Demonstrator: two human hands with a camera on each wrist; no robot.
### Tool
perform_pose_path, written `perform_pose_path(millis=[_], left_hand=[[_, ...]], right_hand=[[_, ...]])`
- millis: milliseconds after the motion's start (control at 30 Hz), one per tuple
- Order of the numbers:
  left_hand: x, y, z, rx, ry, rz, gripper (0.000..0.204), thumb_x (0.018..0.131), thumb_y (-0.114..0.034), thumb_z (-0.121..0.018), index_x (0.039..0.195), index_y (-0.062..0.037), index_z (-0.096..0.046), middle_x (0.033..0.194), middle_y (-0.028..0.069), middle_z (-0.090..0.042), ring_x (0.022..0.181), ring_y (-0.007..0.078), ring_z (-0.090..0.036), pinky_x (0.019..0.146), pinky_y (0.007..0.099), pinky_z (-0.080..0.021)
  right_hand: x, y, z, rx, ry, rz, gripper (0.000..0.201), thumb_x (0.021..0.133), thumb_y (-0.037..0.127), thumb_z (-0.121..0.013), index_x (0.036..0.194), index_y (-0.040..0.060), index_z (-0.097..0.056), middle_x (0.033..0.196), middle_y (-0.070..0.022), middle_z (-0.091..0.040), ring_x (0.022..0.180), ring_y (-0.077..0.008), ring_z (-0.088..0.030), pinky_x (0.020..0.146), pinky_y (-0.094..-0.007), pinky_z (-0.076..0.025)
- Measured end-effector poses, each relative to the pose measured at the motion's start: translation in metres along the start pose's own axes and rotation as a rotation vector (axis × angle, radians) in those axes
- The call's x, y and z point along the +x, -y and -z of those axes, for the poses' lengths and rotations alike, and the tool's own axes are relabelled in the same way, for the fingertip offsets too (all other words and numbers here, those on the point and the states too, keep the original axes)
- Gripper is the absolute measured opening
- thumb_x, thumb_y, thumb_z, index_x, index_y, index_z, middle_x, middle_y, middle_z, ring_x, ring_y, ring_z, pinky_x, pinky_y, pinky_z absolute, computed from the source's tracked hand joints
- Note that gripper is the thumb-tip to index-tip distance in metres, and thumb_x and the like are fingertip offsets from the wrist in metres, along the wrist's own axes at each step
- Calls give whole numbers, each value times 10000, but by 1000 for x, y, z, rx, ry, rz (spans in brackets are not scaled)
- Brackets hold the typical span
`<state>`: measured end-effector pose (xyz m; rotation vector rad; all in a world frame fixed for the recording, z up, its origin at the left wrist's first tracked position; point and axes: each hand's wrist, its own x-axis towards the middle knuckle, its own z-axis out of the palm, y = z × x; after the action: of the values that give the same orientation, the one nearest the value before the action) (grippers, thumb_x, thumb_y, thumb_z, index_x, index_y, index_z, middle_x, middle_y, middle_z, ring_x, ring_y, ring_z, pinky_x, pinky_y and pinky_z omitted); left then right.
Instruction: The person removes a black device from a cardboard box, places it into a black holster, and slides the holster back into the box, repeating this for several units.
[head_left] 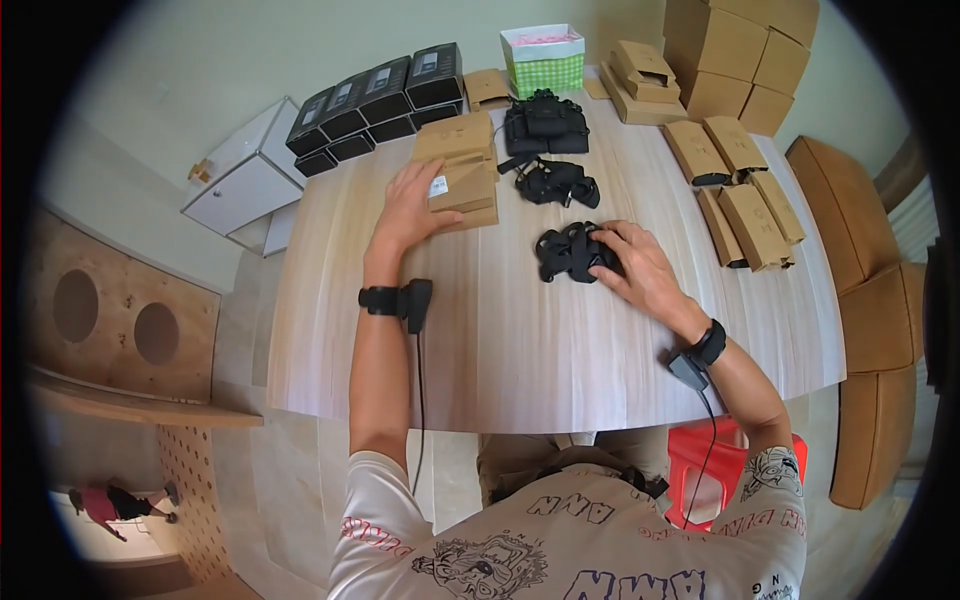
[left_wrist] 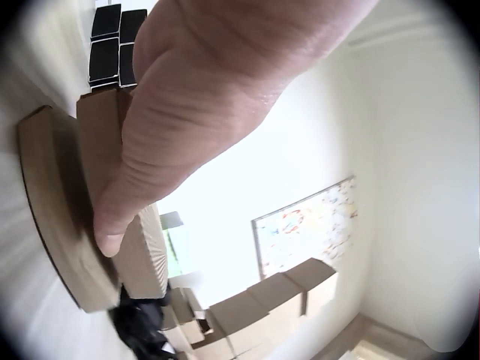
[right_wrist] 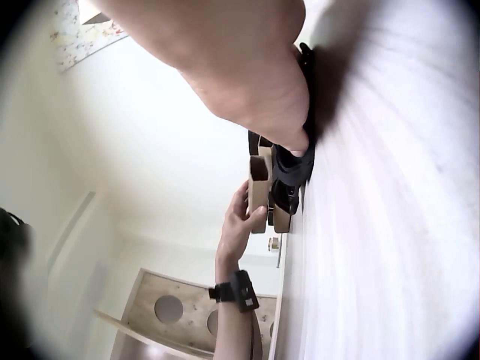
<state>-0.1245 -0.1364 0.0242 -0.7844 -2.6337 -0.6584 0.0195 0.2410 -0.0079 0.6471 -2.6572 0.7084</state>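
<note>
My left hand [head_left: 407, 207] grips a small brown cardboard box [head_left: 465, 190] with a white label, its thumb along the near side. In the left wrist view the thumb presses the face of that box [left_wrist: 101, 135], and another cardboard box [left_wrist: 56, 202] lies beneath it. My right hand [head_left: 640, 265] holds the right end of a bundle of black straps [head_left: 570, 252] between thumb and fingers, on the table. From the right wrist, the thumb covers part of the black straps [right_wrist: 292, 169]. Farther back lies a second black strap bundle [head_left: 556, 183].
Black boxes [head_left: 385, 90] are stacked at the back left of the table [head_left: 480, 340]. A black pile of gear [head_left: 545, 122] sits before a green checked bin [head_left: 545, 62]. Several slim cardboard boxes [head_left: 755, 220] lie at the right, larger cartons [head_left: 735, 55] behind.
</note>
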Motion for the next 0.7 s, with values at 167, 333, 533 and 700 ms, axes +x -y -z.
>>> perform_pose_path(millis=[167, 333, 533, 700], left_hand=[[-5, -16, -4, 152, 6, 37, 1052, 701, -434, -968, 1574, -87, -496, 1649, 256, -414, 1554, 470, -330, 1265, 555, -278], [-12, -17, -20, 243, 44, 26, 1007, 785, -526, -894, 1594, -100, -470, 1654, 262, -399, 1554, 454, -330, 1262, 589, -253], [2, -8, -28, 236, 21, -8, 882, 911, -565, -771, 1592, -93, -471, 1628, 269, -426, 1532, 438, -366, 1263, 587, -245], [14, -4, -35, 232, 25, 8, 817, 958, -560, -721, 1579, -82, -490, 1615, 264, -445, 1525, 422, -383, 1263, 573, -251]], right_hand=[[21, 3, -13, -11, -30, 4, 527, 845, 206, -866, 1299, 6, -689, 1325, -201, -636, 1247, -392, -603, 1074, -466, -480], [44, 0, -32, -53, -93, -4, 517, 837, 224, -878, 1269, 0, -703, 1295, -197, -640, 1211, -384, -613, 1039, -459, -497], [55, -1, -40, -52, -116, -55, 507, 844, 230, -866, 1260, -6, -697, 1260, -205, -625, 1183, -396, -611, 1022, -464, -502], [62, -3, -45, -57, -143, -59, 505, 844, 243, -866, 1246, -16, -705, 1236, -204, -631, 1172, -394, -615, 1008, -464, -508]])
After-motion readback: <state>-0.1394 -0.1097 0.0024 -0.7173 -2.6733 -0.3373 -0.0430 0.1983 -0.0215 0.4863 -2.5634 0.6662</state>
